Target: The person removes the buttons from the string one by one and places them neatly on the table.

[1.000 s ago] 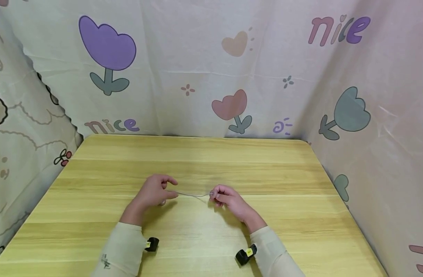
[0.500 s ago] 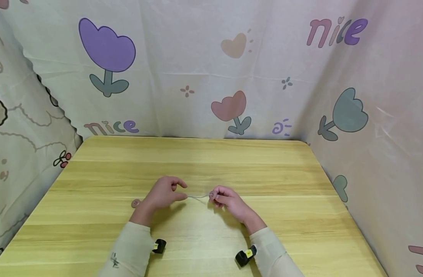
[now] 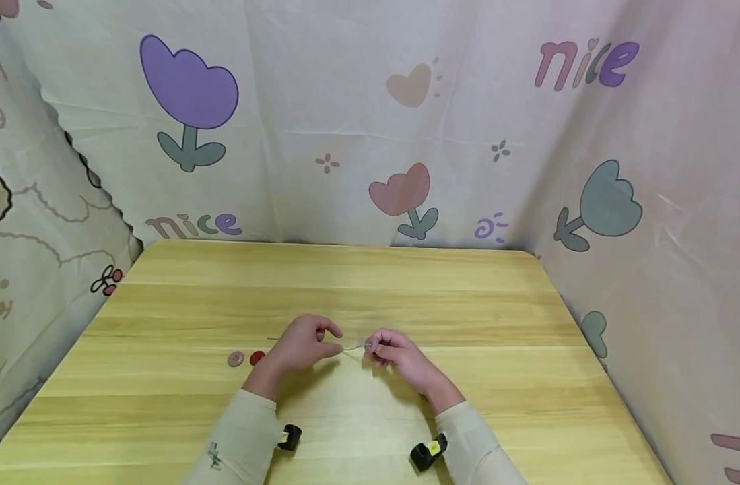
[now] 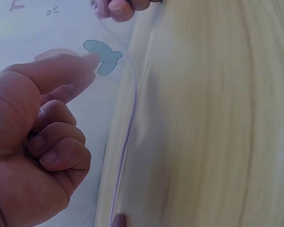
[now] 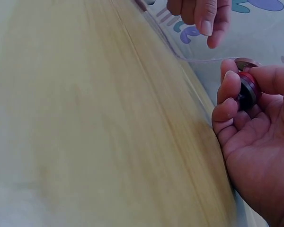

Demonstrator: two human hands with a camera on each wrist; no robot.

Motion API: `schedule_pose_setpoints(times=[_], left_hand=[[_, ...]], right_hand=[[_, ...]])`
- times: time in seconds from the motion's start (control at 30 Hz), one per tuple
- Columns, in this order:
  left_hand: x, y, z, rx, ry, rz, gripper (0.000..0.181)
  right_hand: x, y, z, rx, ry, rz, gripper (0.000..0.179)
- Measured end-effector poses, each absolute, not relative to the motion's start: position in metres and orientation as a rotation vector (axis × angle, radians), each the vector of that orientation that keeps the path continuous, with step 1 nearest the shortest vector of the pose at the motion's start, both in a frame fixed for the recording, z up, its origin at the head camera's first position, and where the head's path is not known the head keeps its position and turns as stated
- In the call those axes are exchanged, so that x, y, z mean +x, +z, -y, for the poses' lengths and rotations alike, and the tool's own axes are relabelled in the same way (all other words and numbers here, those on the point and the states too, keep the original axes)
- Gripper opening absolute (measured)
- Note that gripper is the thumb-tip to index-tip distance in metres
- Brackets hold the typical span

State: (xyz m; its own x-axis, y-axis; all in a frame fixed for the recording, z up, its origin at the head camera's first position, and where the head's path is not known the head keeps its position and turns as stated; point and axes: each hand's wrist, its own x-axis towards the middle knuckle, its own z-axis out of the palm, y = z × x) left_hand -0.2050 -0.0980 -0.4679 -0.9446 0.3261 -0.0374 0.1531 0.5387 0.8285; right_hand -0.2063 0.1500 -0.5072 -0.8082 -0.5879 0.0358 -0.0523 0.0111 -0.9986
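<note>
Thread (image 4: 135,97) was strung from stacked buttons (image 5: 252,87), pinched in right hand (image 3: 401,354), past left hand (image 3: 308,342), whose thumb (image 3: 330,349) and index (image 3: 330,325) were held apart; pink button (image 3: 235,359) and red button (image 3: 257,357) were seen left of left hand.

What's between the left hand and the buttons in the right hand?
A thin cord crosses that gap in the head view; the right wrist view shows it running to the buttons.

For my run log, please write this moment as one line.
left hand: near string | right hand: holds stacked buttons | string: runs from stacked buttons toward left hand | table: beige button, partly hidden red button
</note>
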Motion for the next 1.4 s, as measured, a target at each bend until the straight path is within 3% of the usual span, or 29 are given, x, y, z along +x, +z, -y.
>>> schedule_pose_setpoints(times=[0.83, 1.4], left_hand=[[-0.207, -0.472, 0.066, 0.629, 1.324, -2.593, 0.006], [-0.201, -0.469, 0.064, 0.543, 1.513, -2.441, 0.011]], right_hand=[[-0.207, -0.512, -0.151, -0.679, -1.851, -1.911, 0.026], [-0.206, -0.511, -0.150, -0.667, -1.857, -1.921, 0.022]])
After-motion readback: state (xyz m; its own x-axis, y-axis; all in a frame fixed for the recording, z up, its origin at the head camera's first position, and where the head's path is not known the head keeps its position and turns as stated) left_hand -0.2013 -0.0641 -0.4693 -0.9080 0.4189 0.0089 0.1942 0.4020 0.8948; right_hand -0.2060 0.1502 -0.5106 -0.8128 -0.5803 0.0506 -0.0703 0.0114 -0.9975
